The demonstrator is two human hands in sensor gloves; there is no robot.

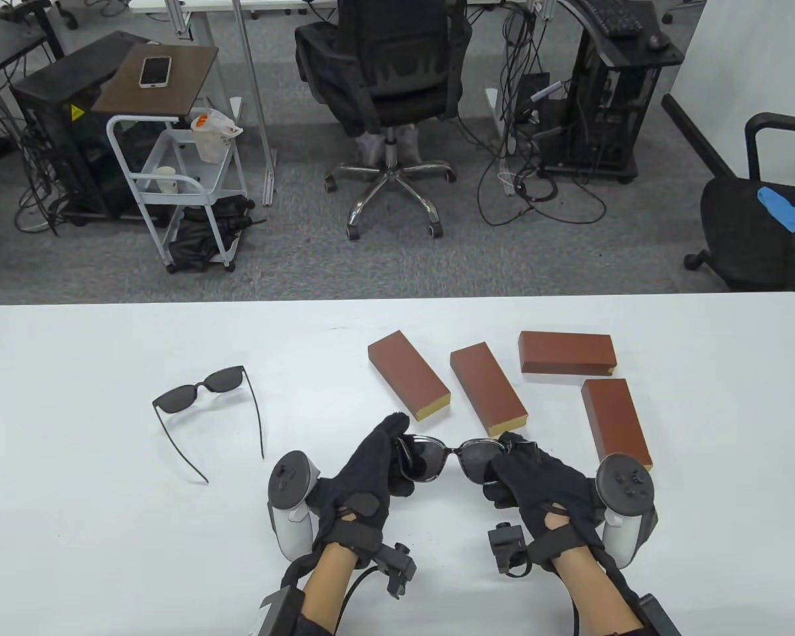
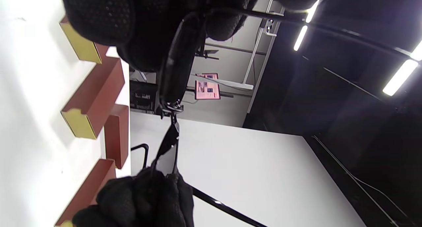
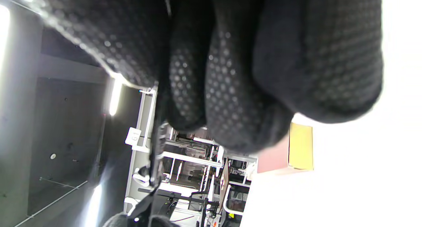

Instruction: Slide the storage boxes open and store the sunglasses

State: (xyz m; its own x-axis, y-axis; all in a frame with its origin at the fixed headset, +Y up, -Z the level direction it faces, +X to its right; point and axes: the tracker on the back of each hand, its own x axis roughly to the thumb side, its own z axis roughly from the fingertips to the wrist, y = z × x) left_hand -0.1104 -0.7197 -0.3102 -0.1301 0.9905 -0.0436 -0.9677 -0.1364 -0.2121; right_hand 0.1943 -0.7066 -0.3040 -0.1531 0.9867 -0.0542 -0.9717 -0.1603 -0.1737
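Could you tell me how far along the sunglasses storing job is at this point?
Nothing looks stored yet: all four brown storage boxes lie closed on the table. In hand: the left hand and right hand hold one pair of sunglasses by its ends. Left: opening a box, storing this pair, then the second pair, which lies unfolded to the left.

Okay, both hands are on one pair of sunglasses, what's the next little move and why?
Probably fold its arms in: both hands hold the sunglasses above the table, and the four boxes beyond look narrow and not yet slid open.
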